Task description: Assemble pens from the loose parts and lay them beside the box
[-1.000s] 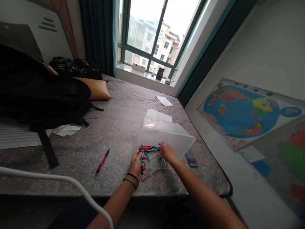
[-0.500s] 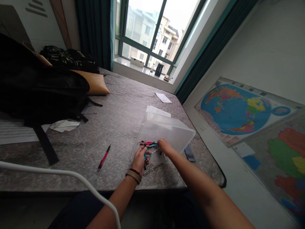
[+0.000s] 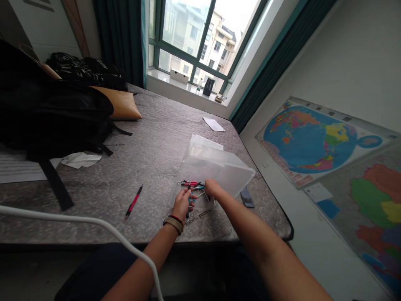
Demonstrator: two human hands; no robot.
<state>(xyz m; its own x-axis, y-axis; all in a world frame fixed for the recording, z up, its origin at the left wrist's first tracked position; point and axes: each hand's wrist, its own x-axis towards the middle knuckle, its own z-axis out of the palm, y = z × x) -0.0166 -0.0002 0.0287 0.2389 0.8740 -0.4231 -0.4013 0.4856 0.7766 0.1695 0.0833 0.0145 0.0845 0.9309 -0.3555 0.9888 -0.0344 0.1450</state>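
My left hand (image 3: 182, 203) is closed around black and teal pens (image 3: 189, 200) at the near left edge of a clear plastic box (image 3: 230, 169). The box lies with its open side toward me. Inside it, several red, black and teal pens (image 3: 190, 183) lie in a loose heap. Over that heap, at the box's opening, my right hand (image 3: 213, 189) points downward with curled fingers. Its fingertips are hidden, so what they hold cannot be made out. Apart from both hands, a red and black pen (image 3: 134, 202) lies to the left.
A white cable (image 3: 103, 223) crosses the lower left in front of the bed-like surface (image 3: 150, 154). A black backpack (image 3: 62, 113) stands at left. Right of the box lies a dark phone-like object (image 3: 247, 197). Paper sheets (image 3: 214, 124) lie behind the box.
The view has shifted slightly, so everything sits a little higher in the picture. My left hand still grips its pens, and my right hand stays at the box's pen heap.
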